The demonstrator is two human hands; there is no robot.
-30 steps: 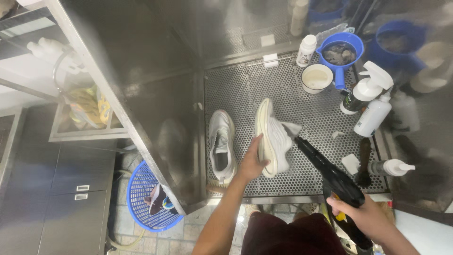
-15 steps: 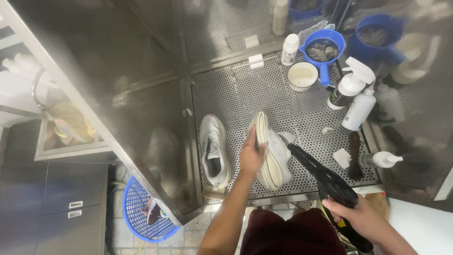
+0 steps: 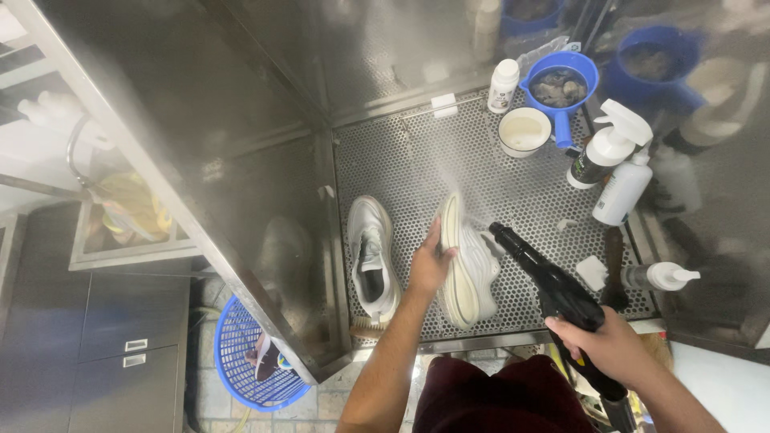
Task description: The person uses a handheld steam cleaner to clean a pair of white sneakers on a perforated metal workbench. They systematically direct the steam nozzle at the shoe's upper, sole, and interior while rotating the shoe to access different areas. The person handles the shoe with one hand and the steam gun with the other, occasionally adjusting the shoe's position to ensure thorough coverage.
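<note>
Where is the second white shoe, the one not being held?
In the head view, the loose white shoe lies on the perforated tray, left of the left hand and the held shoe.

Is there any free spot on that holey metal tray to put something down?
Yes. The perforated tray is bare at its back left, between the rear wall, the white cup and the flat-lying shoe. The right side is crowded with spray bottles, a blue scoop and a brush. The left hand holds the other shoe; the right hand aims a spray gun.
</note>
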